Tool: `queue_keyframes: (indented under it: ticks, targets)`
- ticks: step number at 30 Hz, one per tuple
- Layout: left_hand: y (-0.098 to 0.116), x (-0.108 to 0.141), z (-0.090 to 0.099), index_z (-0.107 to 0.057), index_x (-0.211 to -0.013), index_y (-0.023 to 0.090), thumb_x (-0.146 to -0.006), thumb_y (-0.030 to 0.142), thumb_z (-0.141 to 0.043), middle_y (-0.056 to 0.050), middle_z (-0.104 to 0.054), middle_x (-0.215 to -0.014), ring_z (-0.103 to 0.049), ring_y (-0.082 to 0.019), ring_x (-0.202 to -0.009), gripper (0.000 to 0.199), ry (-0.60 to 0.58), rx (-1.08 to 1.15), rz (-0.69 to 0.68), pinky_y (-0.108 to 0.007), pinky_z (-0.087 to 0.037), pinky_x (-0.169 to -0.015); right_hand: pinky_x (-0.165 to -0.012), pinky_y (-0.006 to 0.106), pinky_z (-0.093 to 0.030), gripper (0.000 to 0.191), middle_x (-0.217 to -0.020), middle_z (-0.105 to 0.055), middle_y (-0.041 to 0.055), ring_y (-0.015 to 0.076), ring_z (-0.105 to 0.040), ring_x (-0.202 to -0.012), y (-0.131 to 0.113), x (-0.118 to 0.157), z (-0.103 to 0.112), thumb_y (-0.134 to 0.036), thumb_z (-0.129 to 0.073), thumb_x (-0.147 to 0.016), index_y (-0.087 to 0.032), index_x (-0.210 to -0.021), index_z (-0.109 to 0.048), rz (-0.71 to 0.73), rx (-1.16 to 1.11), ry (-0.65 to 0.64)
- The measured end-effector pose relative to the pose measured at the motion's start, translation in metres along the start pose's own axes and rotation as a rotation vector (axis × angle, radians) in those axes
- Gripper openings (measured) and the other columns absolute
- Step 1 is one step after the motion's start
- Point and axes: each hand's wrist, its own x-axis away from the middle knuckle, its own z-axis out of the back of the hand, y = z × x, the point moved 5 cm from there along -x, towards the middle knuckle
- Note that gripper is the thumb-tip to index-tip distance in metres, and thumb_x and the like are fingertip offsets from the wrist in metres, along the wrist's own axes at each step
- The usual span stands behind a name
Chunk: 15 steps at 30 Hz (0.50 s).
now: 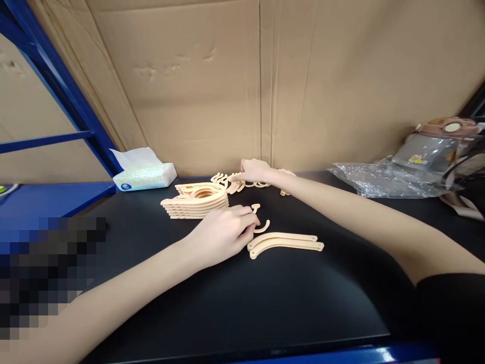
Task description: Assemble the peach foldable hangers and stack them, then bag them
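My left hand is low over the black tabletop, its fingers bent and closed around a small beige plastic hook whose curved end sticks out. Just right of these fingers lie two curved beige hanger arms, side by side. Behind my left wrist stands a neat stack of beige hanger parts. At the back, my right hand reaches over a loose group of beige pieces, with a finger stretched to the left against them. Its thumb and other fingertips are hidden.
A pack of tissues sits at the back left beside a blue metal frame. At the right are crumpled clear plastic and a drinking bottle. Cardboard walls off the back.
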Motion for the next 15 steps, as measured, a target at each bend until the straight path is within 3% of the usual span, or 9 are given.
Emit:
queue_keyframes:
  ticks: [10, 15]
  targets:
    - [0.002, 0.0, -0.002, -0.066, -0.092, 0.018, -0.093, 0.022, -0.043, -0.001, -0.065, -0.09, -0.061, -0.017, -0.082, 0.024, 0.056, -0.084, 0.002, -0.028, -0.044, -0.064, -0.073, 0.031, -0.048, 0.037, -0.092, -0.069, 0.0138, 0.026, -0.064, -0.093, -0.009, -0.01, -0.006, -0.041, -0.066, -0.077, -0.01, -0.098, -0.065, -0.136, 0.081, -0.138]
    - [0.004, 0.0, -0.002, -0.067, -0.094, 0.018, -0.094, 0.023, -0.041, -0.002, -0.065, -0.093, -0.061, -0.018, -0.085, 0.026, 0.052, -0.108, -0.01, -0.028, -0.045, -0.065, -0.082, 0.038, -0.051, 0.034, -0.112, -0.061, 0.0093, 0.0208, -0.06, -0.098, -0.008, -0.015, -0.011, -0.035, -0.058, -0.087, -0.014, -0.113, -0.058, -0.158, 0.057, -0.199]
